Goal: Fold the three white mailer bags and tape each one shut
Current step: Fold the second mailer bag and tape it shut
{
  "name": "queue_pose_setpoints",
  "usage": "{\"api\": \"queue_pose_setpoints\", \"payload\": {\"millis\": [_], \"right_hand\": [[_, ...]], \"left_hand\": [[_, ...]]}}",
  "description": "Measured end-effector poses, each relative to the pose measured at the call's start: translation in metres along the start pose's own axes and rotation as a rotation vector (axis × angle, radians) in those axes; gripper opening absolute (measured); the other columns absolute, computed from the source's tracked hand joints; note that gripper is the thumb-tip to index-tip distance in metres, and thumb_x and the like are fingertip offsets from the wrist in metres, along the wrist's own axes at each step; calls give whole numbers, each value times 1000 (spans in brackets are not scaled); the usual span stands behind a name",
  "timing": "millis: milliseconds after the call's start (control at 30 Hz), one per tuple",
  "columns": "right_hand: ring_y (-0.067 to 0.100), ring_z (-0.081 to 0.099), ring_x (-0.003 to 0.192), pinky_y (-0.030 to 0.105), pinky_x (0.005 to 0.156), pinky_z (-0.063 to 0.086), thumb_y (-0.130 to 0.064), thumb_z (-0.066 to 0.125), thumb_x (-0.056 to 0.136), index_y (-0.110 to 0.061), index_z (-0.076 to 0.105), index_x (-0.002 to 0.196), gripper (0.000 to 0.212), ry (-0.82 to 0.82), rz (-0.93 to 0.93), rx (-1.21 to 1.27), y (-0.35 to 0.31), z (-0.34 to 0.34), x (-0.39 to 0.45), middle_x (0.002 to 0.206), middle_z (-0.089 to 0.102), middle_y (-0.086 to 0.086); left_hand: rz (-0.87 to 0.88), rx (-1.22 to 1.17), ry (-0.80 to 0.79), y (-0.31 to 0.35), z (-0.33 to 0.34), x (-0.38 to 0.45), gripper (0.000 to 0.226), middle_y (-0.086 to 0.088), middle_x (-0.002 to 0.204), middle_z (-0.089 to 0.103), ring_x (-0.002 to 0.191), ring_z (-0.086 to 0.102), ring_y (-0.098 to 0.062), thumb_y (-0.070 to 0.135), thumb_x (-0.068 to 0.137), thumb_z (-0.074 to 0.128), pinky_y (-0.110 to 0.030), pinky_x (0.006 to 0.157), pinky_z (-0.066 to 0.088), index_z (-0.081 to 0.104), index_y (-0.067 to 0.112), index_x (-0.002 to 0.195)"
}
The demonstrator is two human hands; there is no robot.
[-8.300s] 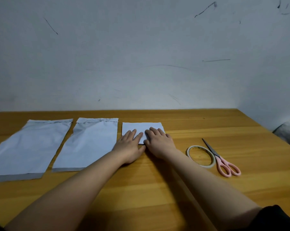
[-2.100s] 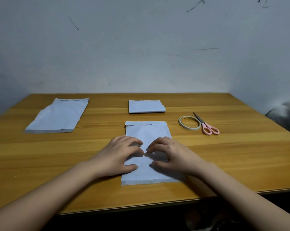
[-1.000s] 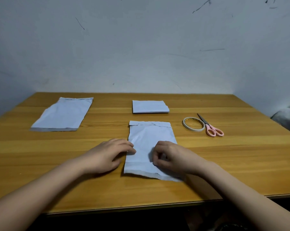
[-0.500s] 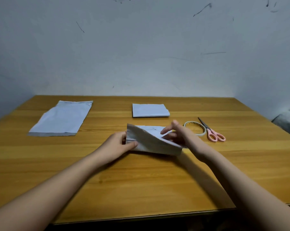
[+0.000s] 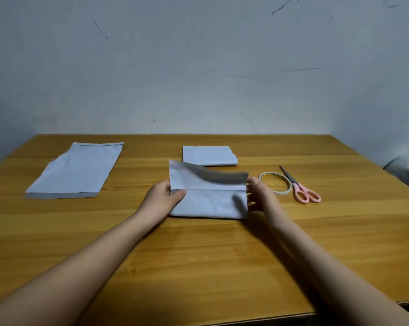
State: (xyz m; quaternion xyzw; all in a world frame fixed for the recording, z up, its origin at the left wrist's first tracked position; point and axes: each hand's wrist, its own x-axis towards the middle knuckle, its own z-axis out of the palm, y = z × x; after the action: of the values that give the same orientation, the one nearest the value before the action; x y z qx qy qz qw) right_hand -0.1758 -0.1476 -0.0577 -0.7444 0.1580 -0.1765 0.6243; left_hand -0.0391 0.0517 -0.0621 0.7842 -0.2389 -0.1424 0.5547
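Mailer bag (image 5: 208, 203) in the middle of the wooden surface (image 5: 198, 267) is partly folded, its near half lying flat while the far flap stands raised, its grey inner face showing along the top edge. Both bare forearms reach forward from the near corners and converge on it. Pale, scuffed wall backs the surface, which ends at a corner on the right. Left hand (image 5: 163, 196) pinches the bag's left edge at the crease, thumb on top. Right hand (image 5: 257, 194) grips the right edge, thumb up beside the flap, the fingers largely hidden behind the bag. A folded bag (image 5: 209, 156) lies just beyond, an unfolded bag (image 5: 77, 170) flat at far left, and a tape roll (image 5: 276, 183) touches pink-handled scissors (image 5: 300, 188) at right
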Motion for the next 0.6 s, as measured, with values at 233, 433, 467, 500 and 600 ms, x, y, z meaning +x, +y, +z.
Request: {"api": "queue_pose_setpoints", "payload": {"millis": [233, 433, 467, 500, 600], "right_hand": [[0, 57, 61, 13, 51, 38, -18, 60, 91, -15, 60, 105, 14, 142, -3, -154, 10, 11, 11, 72, 60, -8], [16, 61, 80, 29, 66, 44, -25, 50, 97, -18, 53, 89, 11, 236, 54, -225, 8, 17, 18, 84, 64, -4], [17, 60, 82, 31, 68, 44, -26, 48, 98, -18, 52, 91, 12, 232, 59, -244, 8, 18, 18, 84, 63, -5], [18, 60, 83, 33, 70, 44, -27, 47, 98, -16, 52, 93, 13, 224, 66, -266, 9, 18, 18, 85, 62, -5], [18, 59, 82, 34, 69, 46, -29, 48, 98, -17, 51, 97, 13, 210, 90, -352, 9, 19, 19, 87, 62, -1]], "left_hand": [[-38, 57, -16, 0, 0, 5, 16, -3, 97, 73, 89, 68, -18, 20, 89, 63, -36, 84, 52, 68, 10, 101], [-64, 63, -9, -1, 0, 0, 22, -7, 66, 62, 55, 56, -17, 24, 90, 62, -24, 51, 39, 66, 3, 87], [-72, 65, -8, -2, 0, -1, 21, -4, 60, 60, 47, 53, -17, 23, 91, 61, -22, 45, 38, 66, 4, 86], [-72, 78, -6, -3, 1, -2, 19, -1, 56, 59, 42, 50, -16, 23, 91, 61, -22, 41, 36, 66, 5, 86], [-67, 135, 12, -5, 2, -3, 17, 1, 56, 60, 38, 48, -15, 24, 91, 61, -23, 38, 36, 66, 9, 86]]}}
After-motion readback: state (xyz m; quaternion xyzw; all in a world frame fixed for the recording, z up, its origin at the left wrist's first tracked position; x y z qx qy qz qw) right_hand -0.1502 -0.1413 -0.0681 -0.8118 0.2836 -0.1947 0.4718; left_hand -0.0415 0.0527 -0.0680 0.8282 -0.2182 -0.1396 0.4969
